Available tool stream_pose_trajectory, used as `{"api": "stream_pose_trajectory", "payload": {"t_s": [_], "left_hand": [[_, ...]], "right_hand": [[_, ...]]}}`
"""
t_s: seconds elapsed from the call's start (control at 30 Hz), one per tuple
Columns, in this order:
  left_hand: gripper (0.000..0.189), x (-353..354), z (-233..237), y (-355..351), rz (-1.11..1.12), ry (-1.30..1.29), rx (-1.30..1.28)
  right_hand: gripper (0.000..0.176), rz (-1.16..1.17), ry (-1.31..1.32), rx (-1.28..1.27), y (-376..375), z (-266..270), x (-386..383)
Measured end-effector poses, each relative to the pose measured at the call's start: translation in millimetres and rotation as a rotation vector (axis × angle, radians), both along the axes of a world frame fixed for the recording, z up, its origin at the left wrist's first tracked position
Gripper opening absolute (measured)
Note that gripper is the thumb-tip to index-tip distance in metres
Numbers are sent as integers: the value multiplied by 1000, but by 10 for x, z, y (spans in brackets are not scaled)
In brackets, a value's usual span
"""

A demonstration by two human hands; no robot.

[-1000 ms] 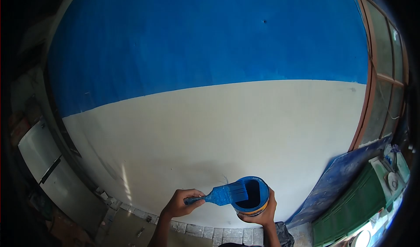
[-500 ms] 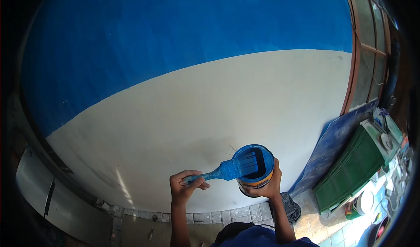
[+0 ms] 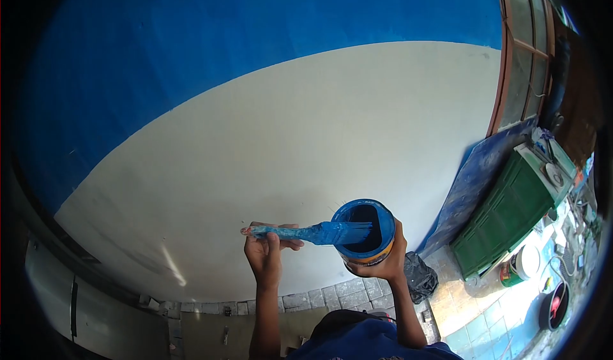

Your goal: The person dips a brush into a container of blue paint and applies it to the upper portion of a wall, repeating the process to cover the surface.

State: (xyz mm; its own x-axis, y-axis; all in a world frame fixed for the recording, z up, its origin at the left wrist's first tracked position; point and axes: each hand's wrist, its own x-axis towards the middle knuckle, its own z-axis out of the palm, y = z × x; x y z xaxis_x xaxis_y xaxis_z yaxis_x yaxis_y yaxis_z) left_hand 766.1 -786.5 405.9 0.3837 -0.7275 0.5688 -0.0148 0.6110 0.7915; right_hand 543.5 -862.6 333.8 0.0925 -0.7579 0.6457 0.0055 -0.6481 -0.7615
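Observation:
My left hand (image 3: 268, 251) holds the paint-smeared handle of a wide brush (image 3: 325, 233) between thumb and fingers. The brush lies nearly level, its blue bristles over the mouth of a paint can (image 3: 364, 255). Around the can's right side and underside my right hand (image 3: 388, 258) is wrapped. Dark blue paint shows inside the can, and its rim is coated blue. Behind both hands stands a wall, blue at the top (image 3: 255, 22) and off-white below (image 3: 287, 130).
A green bin (image 3: 504, 213) leans at the right beside a blue-stained board (image 3: 469, 181). Near it are a black plastic bag (image 3: 420, 278), a white bucket (image 3: 527, 262) and a black basin (image 3: 554, 306). A brown-framed window (image 3: 523, 53) is at upper right.
The brush has turned to lie more level, and its handle end now sticks out past my left fingers. The can appears slightly higher and further left. The whole view has shifted a little.

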Motion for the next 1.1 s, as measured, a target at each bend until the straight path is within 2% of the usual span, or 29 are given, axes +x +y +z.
{"api": "stream_pose_trajectory", "payload": {"t_s": [0.2, 0.37, 0.47, 0.67, 0.8, 0.87, 0.9, 1.03, 1.1], "left_hand": [[30, -70, -60, -53, 40, 101, 26], [28, -163, 12, -108, 111, 161, -25], [25, -141, 270, -291, 153, 157, -78], [26, -147, 2068, -734, 316, -68, -501], [29, -41, 3432, -1013, 366, -373, -783], [30, -73, 4105, -1111, 454, -497, -910], [31, -94, 4401, -1142, 498, -589, -972], [27, -213, 5258, -1361, 634, -806, -1106], [17, -307, 5488, -1457, 688, -854, -1118]], "right_hand": [[107, -63, 23, -6, 83, -36, -29], [101, 63, -60, 4, -49, 60, -82], [103, 127, -70, -34, -318, 178, -117], [105, 243, -105, -9, -646, 395, -295], [104, 280, -91, -26, -782, 406, -489], [102, 145, -29, 61, -795, 329, -608], [101, 199, -67, 97, -837, 275, -648], [104, 95, 8, 37, -980, -20, -750], [107, 109, -27, 128, -1075, -166, -783]]}}
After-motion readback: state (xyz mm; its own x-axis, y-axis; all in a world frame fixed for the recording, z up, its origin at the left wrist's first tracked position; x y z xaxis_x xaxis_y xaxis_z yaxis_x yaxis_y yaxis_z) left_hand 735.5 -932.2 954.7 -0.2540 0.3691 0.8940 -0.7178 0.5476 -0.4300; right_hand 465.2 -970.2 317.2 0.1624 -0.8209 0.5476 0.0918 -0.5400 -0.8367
